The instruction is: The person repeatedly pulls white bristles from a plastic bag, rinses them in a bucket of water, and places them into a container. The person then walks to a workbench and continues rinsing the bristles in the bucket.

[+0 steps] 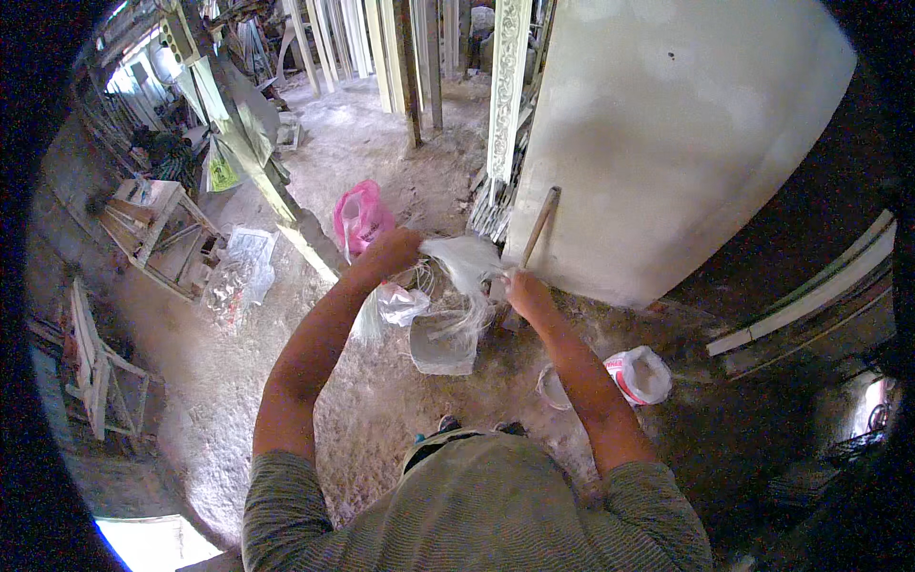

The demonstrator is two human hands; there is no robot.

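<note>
Fibre bundle: you hold a tuft of white, hair-like fibre [464, 259] stretched between your two hands, loose strands trailing down from it.
Left hand: your left hand [389, 254] is closed around the left end of the tuft, knuckles up.
Right hand: your right hand [525, 291] pinches the right end, fingers shut on the strands.
Below the grip: a grey bucket [443, 345] stands on the floor right under the hanging strands; a crumpled clear plastic bag [400, 305] lies just left of it.
Behind the right hand: a wooden handle [538, 227] leans against a large pale plaster panel [667, 133].
Beyond the left hand: a pink plastic bag [361, 217] sits on the dusty floor [286, 381].
Near your right forearm: a small white tub [551, 387] and a white sack [640, 375] lie close together.
</note>
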